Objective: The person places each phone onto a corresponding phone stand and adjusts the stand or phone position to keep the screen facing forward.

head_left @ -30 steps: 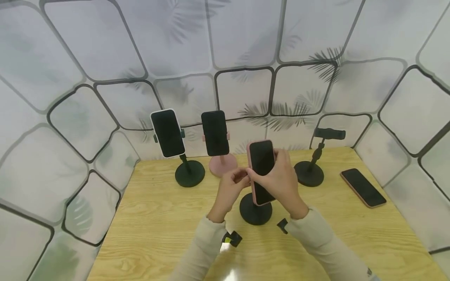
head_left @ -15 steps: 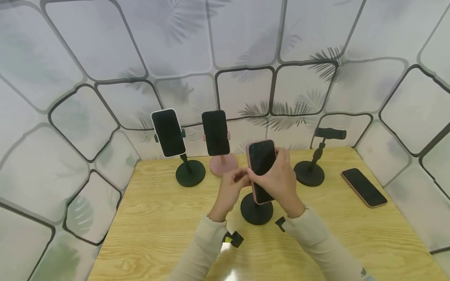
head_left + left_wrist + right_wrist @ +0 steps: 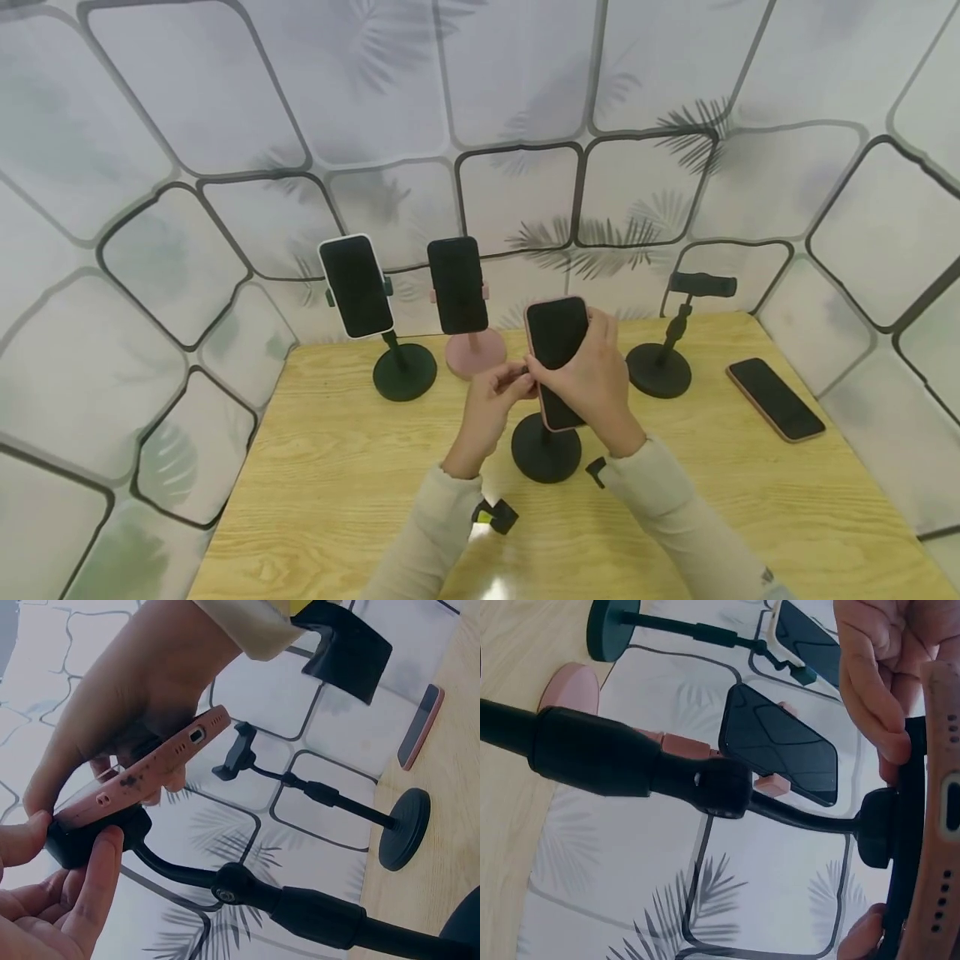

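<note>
A phone in a pink case (image 3: pixel 557 329) is held upright against the holder of a black phone stand (image 3: pixel 546 450). My right hand (image 3: pixel 598 383) grips the phone across its front, thumb on the left edge and fingers round the far side. At the phone's left edge, my left hand (image 3: pixel 487 408) pinches the end of the black clamp (image 3: pixel 71 847). The left wrist view has the case's bottom edge with its charging port, lying over the clamp. In the right wrist view the stand's arm (image 3: pixel 592 754) runs to the back of the clamp, behind the phone.
Left of my hands stand a dark green stand (image 3: pixel 405 372) with a white-cased phone (image 3: pixel 357 287) and a pink stand (image 3: pixel 476 353) with a black phone (image 3: pixel 458 285). On the right are a phoneless black stand (image 3: pixel 660 371) and a phone lying flat (image 3: pixel 776 400). A patterned backdrop rises behind.
The phone's lower end has lifted slightly and its tilt has shifted a little under my right hand. My left fingers stay at its left edge. The other stands and phones have not moved.
</note>
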Action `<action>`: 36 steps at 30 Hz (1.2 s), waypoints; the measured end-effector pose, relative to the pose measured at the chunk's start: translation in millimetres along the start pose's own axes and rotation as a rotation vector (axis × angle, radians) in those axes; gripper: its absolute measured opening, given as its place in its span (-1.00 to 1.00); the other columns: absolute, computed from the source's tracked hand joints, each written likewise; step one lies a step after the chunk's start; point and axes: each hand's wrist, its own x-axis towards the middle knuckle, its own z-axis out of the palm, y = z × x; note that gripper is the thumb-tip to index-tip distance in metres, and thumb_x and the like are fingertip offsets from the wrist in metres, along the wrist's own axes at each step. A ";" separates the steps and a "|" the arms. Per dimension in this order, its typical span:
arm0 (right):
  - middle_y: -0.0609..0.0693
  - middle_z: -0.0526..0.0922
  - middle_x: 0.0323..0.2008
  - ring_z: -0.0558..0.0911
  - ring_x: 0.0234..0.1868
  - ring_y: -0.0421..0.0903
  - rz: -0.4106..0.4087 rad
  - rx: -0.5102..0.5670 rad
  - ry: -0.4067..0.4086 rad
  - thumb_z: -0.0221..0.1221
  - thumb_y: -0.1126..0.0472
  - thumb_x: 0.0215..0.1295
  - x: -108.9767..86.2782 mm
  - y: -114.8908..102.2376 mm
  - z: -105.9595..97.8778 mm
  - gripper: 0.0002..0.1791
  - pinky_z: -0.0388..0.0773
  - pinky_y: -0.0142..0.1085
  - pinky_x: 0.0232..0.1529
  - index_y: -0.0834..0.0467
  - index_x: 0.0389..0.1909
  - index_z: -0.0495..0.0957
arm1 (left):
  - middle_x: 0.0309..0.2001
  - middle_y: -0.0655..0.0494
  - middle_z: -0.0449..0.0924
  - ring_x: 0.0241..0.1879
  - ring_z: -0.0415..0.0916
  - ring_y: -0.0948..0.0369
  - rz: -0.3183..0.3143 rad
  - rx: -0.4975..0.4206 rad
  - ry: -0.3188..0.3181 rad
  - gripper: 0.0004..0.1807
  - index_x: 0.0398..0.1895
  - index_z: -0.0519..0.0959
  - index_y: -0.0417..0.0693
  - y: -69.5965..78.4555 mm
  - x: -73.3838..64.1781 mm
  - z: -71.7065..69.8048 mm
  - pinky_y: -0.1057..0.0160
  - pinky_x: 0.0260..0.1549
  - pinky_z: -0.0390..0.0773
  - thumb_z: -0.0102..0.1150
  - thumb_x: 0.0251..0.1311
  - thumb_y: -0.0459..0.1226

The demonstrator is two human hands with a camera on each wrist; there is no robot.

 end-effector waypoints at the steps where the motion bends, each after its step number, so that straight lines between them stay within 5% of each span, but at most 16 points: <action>1: 0.24 0.33 0.01 0.50 -0.34 0.14 0.000 0.003 -0.001 0.43 -0.15 -0.18 0.3 -0.2 0.5 0.03 0.53 -0.02 -0.40 0.28 0.22 0.15 | -0.12 -0.49 0.52 -0.37 0.56 0.47 0.003 0.003 -0.002 -0.71 -0.03 0.47 -0.55 -0.3 0.0 -0.4 0.28 -0.16 0.64 -0.01 0.31 -0.42; 12: 0.20 0.53 -0.23 0.58 -0.40 0.15 0.086 0.068 -0.037 0.41 -0.23 -0.14 3.5 -7.6 2.2 0.02 0.52 -0.03 -0.43 0.23 0.21 0.12 | -0.10 -0.48 0.52 -0.36 0.56 0.46 -0.008 0.004 -0.005 -0.70 -0.02 0.46 -0.56 -2.2 3.5 -3.9 0.27 -0.14 0.63 -0.01 0.31 -0.42; 22: 0.22 0.53 -0.21 0.59 -0.37 0.17 0.100 0.079 -0.064 0.36 -0.22 -0.06 3.8 -6.5 2.6 0.00 0.52 -0.01 -0.40 0.22 0.23 0.09 | -0.09 -0.37 0.53 -0.29 0.55 0.43 -0.029 0.005 -0.029 -0.69 0.00 0.47 -0.49 -2.9 5.3 -7.5 0.25 -0.09 0.62 -0.01 0.32 -0.38; 25: 0.23 0.52 -0.15 0.58 -0.29 0.16 0.078 0.179 -0.097 0.28 -0.12 0.11 4.7 -1.3 0.8 -0.13 0.52 -0.05 -0.33 0.22 0.25 0.06 | -0.09 -0.27 0.54 -0.23 0.53 0.42 -0.001 -0.016 -0.031 -0.66 0.02 0.45 -0.47 -9.7 6.8 -7.6 0.28 -0.06 0.59 0.00 0.34 -0.33; 30: 0.26 0.48 -0.04 0.62 -0.22 -0.13 0.010 0.569 -0.202 0.07 0.21 0.35 5.3 17.2 -5.1 -0.47 0.58 -0.30 -0.28 0.25 0.25 0.12 | -0.02 -0.21 0.51 -0.12 0.50 0.41 0.068 -0.079 -0.041 -0.40 0.11 0.37 -0.45 -33.0 8.2 -6.2 0.31 -0.03 0.53 -0.09 0.37 -0.01; 33: 0.30 0.49 -0.05 0.60 -0.23 -0.36 -0.037 0.690 -0.240 -0.03 0.30 0.40 3.9 29.2 -9.7 -0.56 0.59 -0.45 -0.29 0.27 0.25 0.19 | 0.00 -0.25 0.47 -0.11 0.46 0.42 0.062 -0.071 0.017 -0.50 0.12 0.35 -0.42 -47.3 7.7 0.3 0.36 -0.05 0.50 -0.15 0.42 -0.11; 36: 0.32 0.52 -0.06 0.55 -0.22 -0.44 -0.069 0.674 -0.231 -0.05 0.31 0.41 0.4 38.3 -11.6 -0.60 0.52 -0.55 -0.20 0.30 0.22 0.28 | 0.01 -0.27 0.44 -0.06 0.45 0.29 0.037 0.013 0.067 -0.67 0.12 0.38 -0.35 -59.7 4.5 8.6 0.33 -0.03 0.49 -0.12 0.37 -0.36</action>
